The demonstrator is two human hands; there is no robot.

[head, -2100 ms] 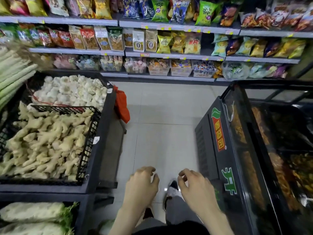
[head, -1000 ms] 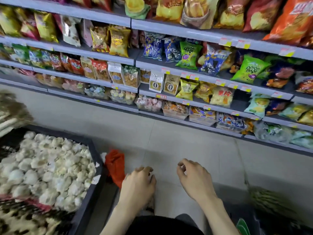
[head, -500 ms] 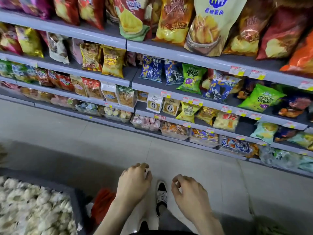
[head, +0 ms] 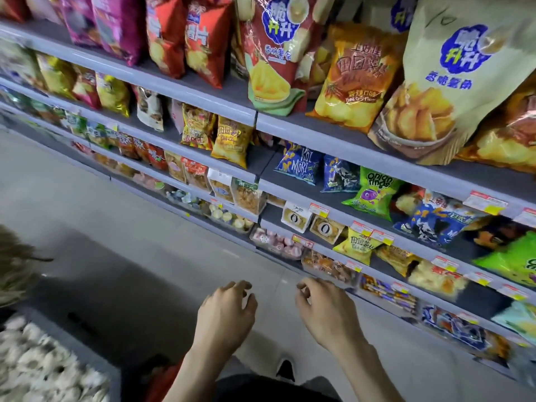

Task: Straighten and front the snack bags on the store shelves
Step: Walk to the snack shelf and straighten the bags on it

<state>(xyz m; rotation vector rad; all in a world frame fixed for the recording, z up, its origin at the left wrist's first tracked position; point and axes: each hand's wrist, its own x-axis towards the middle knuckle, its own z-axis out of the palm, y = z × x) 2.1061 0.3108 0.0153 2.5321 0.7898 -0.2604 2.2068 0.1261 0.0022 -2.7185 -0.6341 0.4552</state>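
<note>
Many snack bags [head: 355, 74]: I see them packed along the tiers of the shelves [head: 174, 88], above and to the right of both hands.
Cream bag [head: 441, 82]: top tier at the right, large and tilted, its lower edge at the front lip.
Green bag [head: 372, 192]: one tier down, tilted, to the right of two blue bags [head: 298, 165].
Yellow bag [head: 232, 140]: on that same tier further left, standing at the front lip.
Left hand [head: 226, 311]: low in my view over the floor, palm down, fingers loosely curled, holding nothing.
Right hand [head: 324, 311]: beside the left one with a gap between them, fingers loosely curled and empty. It is near the lowest tier, and I cannot tell whether it touches the rail.
Price tags [head: 485, 202]: red and yellow, clipped on the front rails at the right.
Clear tubs [head: 278, 240]: lowest tier, side by side, contents blurred.
Floor [head: 116, 227]: pale tiles running along the shelf base.
Garlic [head: 43, 367]: white bulbs in a dark bin at lower left, blurred.
Shoe [head: 285, 369]: black and white, between my two forearms at the bottom edge.
</note>
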